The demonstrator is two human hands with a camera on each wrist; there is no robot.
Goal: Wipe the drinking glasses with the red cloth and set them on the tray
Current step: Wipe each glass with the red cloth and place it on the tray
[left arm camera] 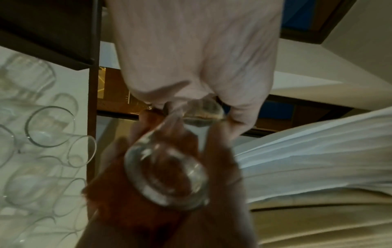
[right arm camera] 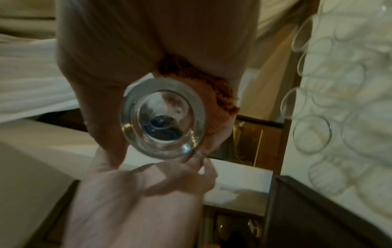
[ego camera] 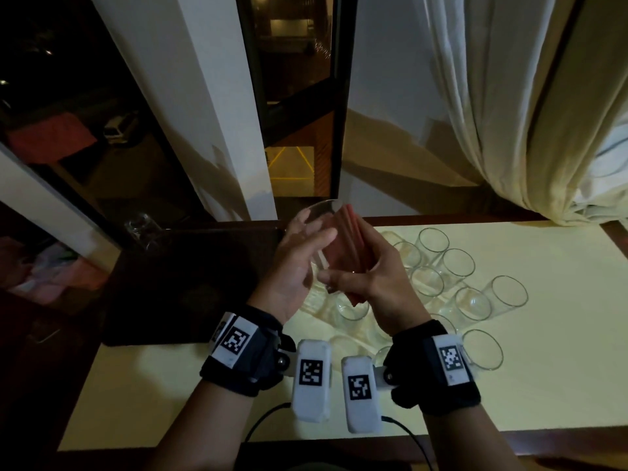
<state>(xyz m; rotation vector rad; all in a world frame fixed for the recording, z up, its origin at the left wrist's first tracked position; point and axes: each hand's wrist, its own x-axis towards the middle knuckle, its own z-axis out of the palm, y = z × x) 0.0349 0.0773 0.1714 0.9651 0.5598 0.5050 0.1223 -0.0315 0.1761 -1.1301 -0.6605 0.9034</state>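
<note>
Above the table's middle, my left hand grips a clear drinking glass, tilted with its mouth away from me. My right hand holds the folded red cloth pressed against the glass's right side. In the left wrist view the thick base of the glass faces the camera, with the red cloth behind it. In the right wrist view the glass sits between the right hand with the cloth and the left hand. The dark tray lies to the left.
One clear glass stands at the tray's far left corner. Several empty glasses are grouped on the pale table, right of and under my hands. A curtain hangs at the back right, a dark window behind.
</note>
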